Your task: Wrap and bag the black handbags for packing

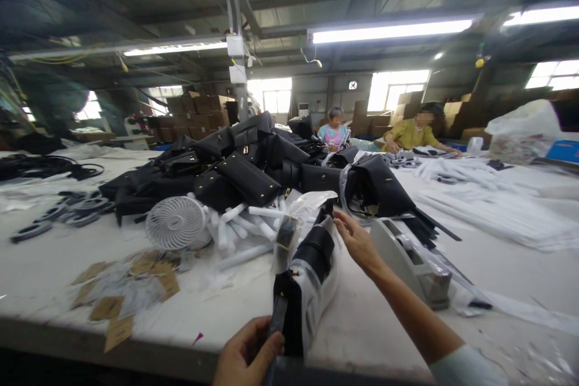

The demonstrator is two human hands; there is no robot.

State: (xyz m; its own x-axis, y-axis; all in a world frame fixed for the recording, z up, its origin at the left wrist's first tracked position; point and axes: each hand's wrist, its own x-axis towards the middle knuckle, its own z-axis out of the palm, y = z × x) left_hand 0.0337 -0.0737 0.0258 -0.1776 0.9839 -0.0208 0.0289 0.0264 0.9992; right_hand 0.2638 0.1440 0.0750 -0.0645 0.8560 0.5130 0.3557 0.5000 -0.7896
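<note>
A black handbag (314, 250) with small gold studs lies on its side before me, partly inside a clear plastic bag (312, 301). At its near end, my left hand (253, 350) is closed, thumb and fingers pinching a dark strap-like edge of the handbag. My right hand (357, 244) reaches to the far end, its fingertips closed on the bag's upper corner; the exact grip there is partly hidden. A brown-gold card (287, 232) shows through the plastic beside the handbag. Just right of my right hand stands a grey tape dispenser (411, 262).
A big heap of black handbags (246, 178) fills the table's middle. Left of me are a white fan (176, 223), brown cards in plastic (129, 280) and grey wrapped rings (75, 208). White rolls (246, 226) lie behind the bag. Two people (414, 132) work across the table (190, 335).
</note>
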